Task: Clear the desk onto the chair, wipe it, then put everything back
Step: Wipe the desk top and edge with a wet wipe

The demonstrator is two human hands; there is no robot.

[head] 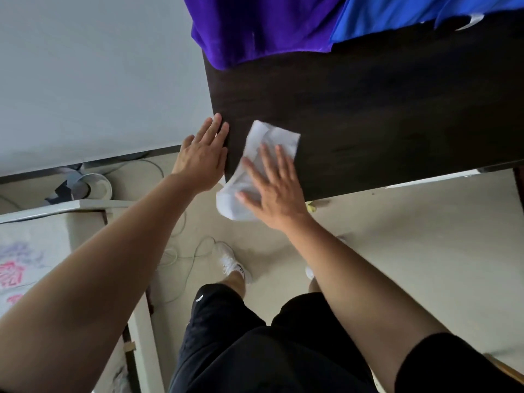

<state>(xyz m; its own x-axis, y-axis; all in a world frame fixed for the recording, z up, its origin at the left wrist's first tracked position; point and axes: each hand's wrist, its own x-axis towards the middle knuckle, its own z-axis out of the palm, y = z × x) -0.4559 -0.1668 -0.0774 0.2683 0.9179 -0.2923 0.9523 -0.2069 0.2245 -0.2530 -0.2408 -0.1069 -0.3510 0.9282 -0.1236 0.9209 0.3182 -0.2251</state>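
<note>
Right now your dark brown wood-grain desk fills the upper right of the view, its matte top bare across the middle. Purple velvety fabric and shiny blue fabric hang over its far edge. To the left stands a plain pale wall, and below it a cream floor with thin white cables trailing across it.

Your right hand lies flat, fingers spread, on a crumpled white cloth at the near left corner of the desk; the grip is an open palm pressing down, not a closed hold. Part of the soft, creased cloth hangs off the near edge. Your left hand rests flat and open too, fingers together, on the desk's left edge just beside the cloth, holding nothing.

Down on the floor by the wall sits a round white roll-like object; what it is, you cannot tell. At lower left a white-framed surface carries pale fabric with a pink and lilac print. You wear black shorts and white laced shoes.
</note>
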